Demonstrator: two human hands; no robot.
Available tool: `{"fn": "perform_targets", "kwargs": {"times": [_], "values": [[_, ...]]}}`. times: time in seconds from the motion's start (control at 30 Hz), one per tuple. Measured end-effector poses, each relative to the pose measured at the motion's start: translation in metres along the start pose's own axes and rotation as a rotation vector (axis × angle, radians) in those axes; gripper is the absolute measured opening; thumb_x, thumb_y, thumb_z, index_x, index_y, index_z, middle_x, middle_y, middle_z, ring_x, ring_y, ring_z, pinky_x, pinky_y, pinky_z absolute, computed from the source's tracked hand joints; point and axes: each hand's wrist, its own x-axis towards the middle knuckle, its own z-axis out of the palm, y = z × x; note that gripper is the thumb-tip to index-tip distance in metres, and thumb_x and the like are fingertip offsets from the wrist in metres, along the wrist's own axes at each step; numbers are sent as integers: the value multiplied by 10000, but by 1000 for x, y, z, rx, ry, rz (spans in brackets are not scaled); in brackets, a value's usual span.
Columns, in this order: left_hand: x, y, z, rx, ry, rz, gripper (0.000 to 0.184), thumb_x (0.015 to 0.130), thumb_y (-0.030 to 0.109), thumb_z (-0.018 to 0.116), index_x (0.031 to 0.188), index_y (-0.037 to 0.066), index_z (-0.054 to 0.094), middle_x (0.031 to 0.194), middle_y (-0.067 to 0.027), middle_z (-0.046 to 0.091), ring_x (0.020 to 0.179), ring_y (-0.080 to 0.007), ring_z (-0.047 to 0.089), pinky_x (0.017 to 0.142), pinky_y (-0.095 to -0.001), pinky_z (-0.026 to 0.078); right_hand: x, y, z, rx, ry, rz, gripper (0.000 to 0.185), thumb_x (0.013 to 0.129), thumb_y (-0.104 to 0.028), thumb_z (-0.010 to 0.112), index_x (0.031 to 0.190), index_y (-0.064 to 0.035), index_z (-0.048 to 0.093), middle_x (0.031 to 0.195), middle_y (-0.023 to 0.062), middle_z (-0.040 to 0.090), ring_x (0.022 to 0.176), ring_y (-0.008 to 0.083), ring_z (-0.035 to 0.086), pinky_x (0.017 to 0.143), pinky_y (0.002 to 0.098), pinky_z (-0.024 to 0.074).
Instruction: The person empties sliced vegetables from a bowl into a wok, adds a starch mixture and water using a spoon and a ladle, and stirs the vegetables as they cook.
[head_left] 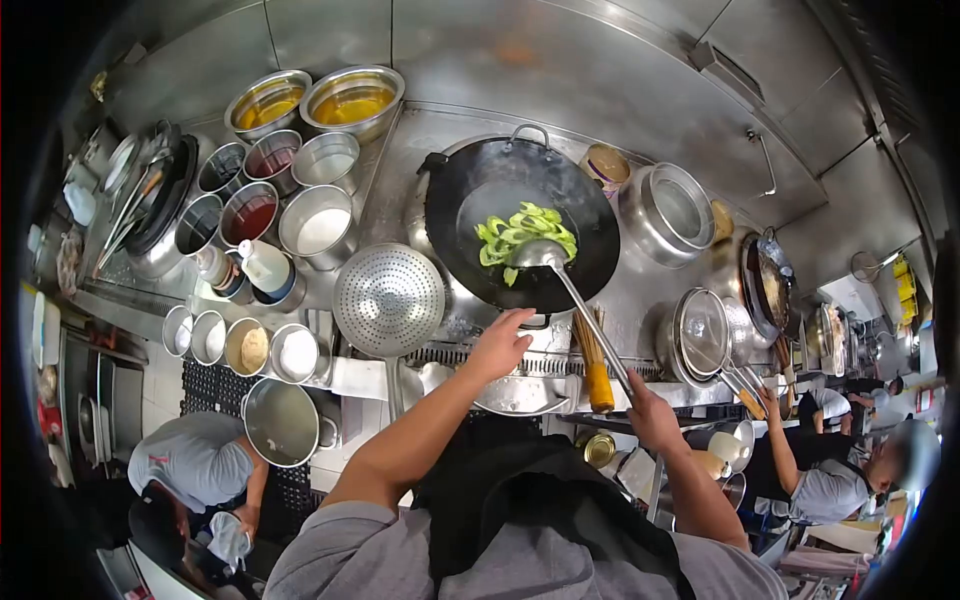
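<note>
A large black wok (592, 240) sits on the stove, with pale green sliced vegetables (520, 228) in its middle. My right hand (655, 415) is closed around the long handle of a ladle (575, 290). The ladle's bowl rests against the near side of the vegetables. At the wok's near rim is my left hand (502, 345), fingers stretched out beside the near loop handle (537, 322). Whether the fingertips touch the rim I cannot tell. A bamboo wok brush (598, 385) with a yellow-wrapped grip lies between my hands.
Left of the wok are a perforated strainer (389, 300), several metal seasoning pots (318, 222) and two oil bowls (352, 98). Metal pots (678, 210) and a mesh strainer (703, 328) stand right. One person (200, 465) bends at left; another person (835, 485) is at right.
</note>
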Motion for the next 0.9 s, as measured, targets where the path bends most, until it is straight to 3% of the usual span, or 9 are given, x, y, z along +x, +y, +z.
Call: {"fn": "perform_targets", "kwargs": {"times": [0.03, 0.13, 0.17, 0.27, 0.37, 0.5, 0.7, 0.8, 0.9], "values": [[-7, 13, -17, -57, -47, -39, 483, 848, 50, 604, 1315, 75, 483, 1285, -165, 503, 918, -282, 646, 788, -360, 530, 7, -6, 3, 8, 6, 14, 728, 780, -89, 534, 1463, -142, 288, 1100, 282, 594, 1001, 436, 575, 847, 483, 464], [-29, 20, -55, -194, -110, -226, 463, 862, 60, 588, 1314, 99, 498, 1294, -131, 528, 909, -221, 644, 835, -332, 504, 29, -17, 10, 47, -36, 95, 713, 791, -96, 519, 1463, -164, 292, 1139, 260, 590, 1017, 430, 570, 862, 477, 458], [-34, 28, -72, -144, -167, -322, 439, 871, 48, 581, 1302, 86, 506, 1205, -112, 589, 884, -185, 651, 809, -301, 504, 35, -18, 15, 68, 47, 15, 692, 800, -105, 509, 1456, -185, 305, 1111, 246, 604, 988, 427, 581, 843, 485, 462], [-59, 1, -99, -201, -151, -400, 387, 885, 27, 569, 1267, 73, 533, 1130, -112, 609, 795, -148, 644, 750, -280, 512, 55, -17, 20, 63, -9, -16, 730, 797, -73, 529, 1466, -71, 238, 982, 295, 602, 884, 464, 579, 792, 503, 456], [-79, -6, -122, -301, -14, -370, 340, 906, 25, 548, 1245, 44, 538, 1044, -89, 638, 789, -122, 625, 743, -277, 515, 71, -14, 28, 54, 35, -33, 740, 814, -105, 540, 1480, -113, 219, 969, 291, 614, 900, 454, 589, 810, 504, 456], [-106, -13, -142, -388, 122, -466, 255, 943, 67, 524, 1187, -4, 545, 1028, -90, 635, 803, -146, 624, 737, -271, 520, 88, -20, 24, 85, 11, 18, 750, 818, -120, 547, 1487, -155, 209, 1001, 297, 613, 935, 452, 592, 821, 504, 457], [-137, 22, -145, -156, 162, -615, 255, 941, 124, 551, 1164, 3, 561, 988, -93, 656, 781, -140, 626, 707, -266, 504, 120, 11, 38, 212, 2, -1, 669, 861, -150, 548, 1467, -140, 266, 1062, 291, 606, 968, 459, 589, 846, 467, 469], [-167, -17, -145, 31, 154, -554, 240, 931, 125, 562, 1135, 1, 583, 940, -99, 669, 763, -133, 625, 696, -275, 500, 128, 43, 60, 325, 31, -108, 624, 878, -147, 543, 1451, -123, 297, 1028, 260, 632, 935, 452, 601, 845, 425, 475], [-187, -27, -144, 213, 350, -654, 200, 901, 147, 600, 1040, 8, 632, 827, -72, 668, 700, -135, 608, 645, -275, 482, 96, 47, 73, 544, 109, -149, 602, 875, -76, 547, 1427, -123, 314, 729, 97, 579, 606, 242, 575, 588, 335, 474]]}}
